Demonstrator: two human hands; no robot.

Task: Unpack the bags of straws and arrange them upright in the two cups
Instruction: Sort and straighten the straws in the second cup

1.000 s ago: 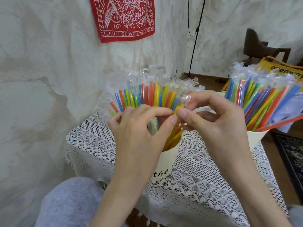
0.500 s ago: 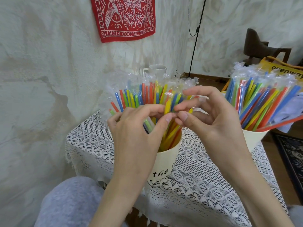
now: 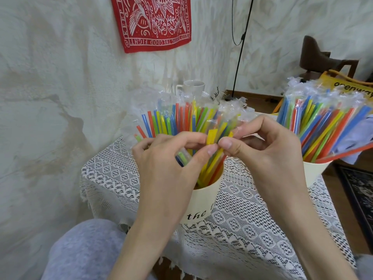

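A cream cup point(image 3: 201, 203) printed with "the" stands on the lace-covered table point(image 3: 252, 229), packed with colourful wrapped straws point(image 3: 171, 120) fanning upward. My left hand point(image 3: 167, 170) and my right hand point(image 3: 270, 158) meet above the cup's mouth, both pinching a yellow straw point(image 3: 212, 136) between thumb and fingers. A second cream cup point(image 3: 314, 172) at the right edge of the table holds another thick bunch of straws point(image 3: 323, 126) leaning right. My hands hide the middle of the first bunch.
A white mug point(image 3: 193, 87) stands behind the straws near the wall. A red cloth point(image 3: 155, 21) hangs on the wall. At the right are a yellow bag point(image 3: 351, 85), a dark chair point(image 3: 321, 57) and a rug point(image 3: 359, 190). My grey-clad knee point(image 3: 84, 251) is lower left.
My hands stayed together over the left cup, working the yellow straw; its top now shows between my thumbs, a little higher than a second ago.
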